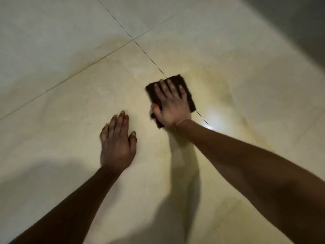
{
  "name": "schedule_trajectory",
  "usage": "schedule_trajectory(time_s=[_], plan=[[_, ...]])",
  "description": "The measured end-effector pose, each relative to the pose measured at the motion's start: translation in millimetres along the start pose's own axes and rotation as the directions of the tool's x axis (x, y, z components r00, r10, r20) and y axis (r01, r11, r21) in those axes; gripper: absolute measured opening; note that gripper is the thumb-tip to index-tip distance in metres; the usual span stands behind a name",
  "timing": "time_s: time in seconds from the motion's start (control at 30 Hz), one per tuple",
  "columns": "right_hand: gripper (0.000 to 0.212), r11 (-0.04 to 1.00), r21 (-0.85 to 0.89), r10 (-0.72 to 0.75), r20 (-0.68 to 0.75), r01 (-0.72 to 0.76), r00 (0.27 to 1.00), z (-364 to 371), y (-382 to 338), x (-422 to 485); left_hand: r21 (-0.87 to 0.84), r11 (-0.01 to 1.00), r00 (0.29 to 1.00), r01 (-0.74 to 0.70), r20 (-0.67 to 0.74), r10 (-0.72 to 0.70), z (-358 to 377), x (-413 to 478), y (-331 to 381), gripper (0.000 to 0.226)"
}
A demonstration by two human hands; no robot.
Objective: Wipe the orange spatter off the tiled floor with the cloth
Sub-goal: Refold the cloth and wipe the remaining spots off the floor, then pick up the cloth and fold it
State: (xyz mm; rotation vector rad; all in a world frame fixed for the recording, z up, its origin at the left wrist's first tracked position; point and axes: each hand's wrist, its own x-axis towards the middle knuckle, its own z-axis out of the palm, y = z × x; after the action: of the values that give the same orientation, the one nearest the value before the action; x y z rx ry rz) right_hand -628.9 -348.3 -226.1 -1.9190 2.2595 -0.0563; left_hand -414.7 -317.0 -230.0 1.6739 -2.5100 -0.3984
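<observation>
A dark brown folded cloth (189, 95) lies flat on the cream tiled floor (70, 106), across a grout line. My right hand (170, 104) presses down on it with straight, spread fingers, and the hand looks blurred. My left hand (117, 143) rests flat on the bare tile to the left of the cloth, fingers straight, holding nothing. A faint yellowish-orange smear (221, 88) tints the tile to the right of the cloth and beyond it.
Grout lines cross at a joint (133, 39) beyond the cloth. A bright light reflection (209, 118) shines on the tile by my right wrist. Dark shadow lies over the floor at the upper right corner (302, 23) and below my left arm.
</observation>
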Motion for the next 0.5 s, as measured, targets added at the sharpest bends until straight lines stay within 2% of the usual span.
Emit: schedule_trajectory(time_s=[0.07, 0.17, 0.27, 0.4, 0.47, 0.5], plan=[[0.073, 0.982, 0.004, -0.189, 0.013, 0.189, 0.982, 8, -13, -65, -0.017, 1.000, 1.000, -0.012, -0.007, 0.012, 0, -2, 2, 0.060], [0.069, 0.959, 0.017, -0.284, 0.039, 0.283, 0.958, 16, 5, -147, -0.020, 0.999, 0.998, -0.041, -0.055, 0.040, 3, 0, -1, 0.058], [0.061, 0.966, 0.033, -0.255, 0.009, 0.255, 0.967, 21, 32, -203, 0.011, 0.998, 0.993, -0.063, -0.098, 0.064, 8, -6, -1, 0.054], [0.057, 0.956, 0.220, -0.192, -0.026, 0.193, 0.981, 19, 54, -222, 0.074, 0.997, 0.999, 0.034, -0.044, -0.031, 11, -1, 5, 0.049], [0.057, 0.950, 0.279, -0.153, 0.019, 0.142, 0.988, 7, 60, -234, 0.070, 0.995, 0.998, 0.064, 0.001, -0.064, 5, -16, 28, 0.049], [0.054, 0.946, 0.309, -0.130, 0.076, 0.100, 0.989, 5, 64, -241, 0.034, 0.999, 0.999, 0.000, 0.040, -0.002, 3, -29, 44, 0.051]])
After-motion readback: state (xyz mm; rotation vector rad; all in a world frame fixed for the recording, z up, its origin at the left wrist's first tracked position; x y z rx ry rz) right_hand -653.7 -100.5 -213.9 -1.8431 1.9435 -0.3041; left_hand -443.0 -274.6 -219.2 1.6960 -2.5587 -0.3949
